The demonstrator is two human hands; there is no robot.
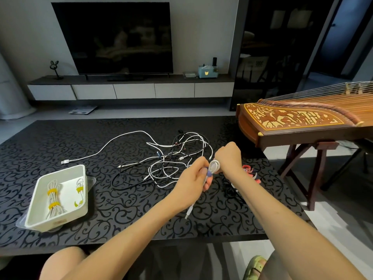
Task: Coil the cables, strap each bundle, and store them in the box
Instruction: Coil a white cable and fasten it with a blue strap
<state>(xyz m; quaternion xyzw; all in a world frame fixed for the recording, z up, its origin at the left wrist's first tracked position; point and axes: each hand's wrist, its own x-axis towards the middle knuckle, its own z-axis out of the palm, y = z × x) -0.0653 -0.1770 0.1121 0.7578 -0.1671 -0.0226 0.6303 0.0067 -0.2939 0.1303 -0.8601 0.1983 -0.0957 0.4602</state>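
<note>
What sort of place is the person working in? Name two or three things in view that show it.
Most likely a home living room: a large television stands on a low drawer unit, a stringed zither stands nearby, and loose cables lie on a dark patterned table.

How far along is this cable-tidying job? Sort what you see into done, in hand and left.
Done: a large bundle and a small bundle, both yellow-strapped, lie in the white box.
In hand: the left hand and right hand hold a white coil with a purple strap round it, not yet boxed.
Left: the cable tangle on the table, uncoiled; red straps wait nearby.
</note>
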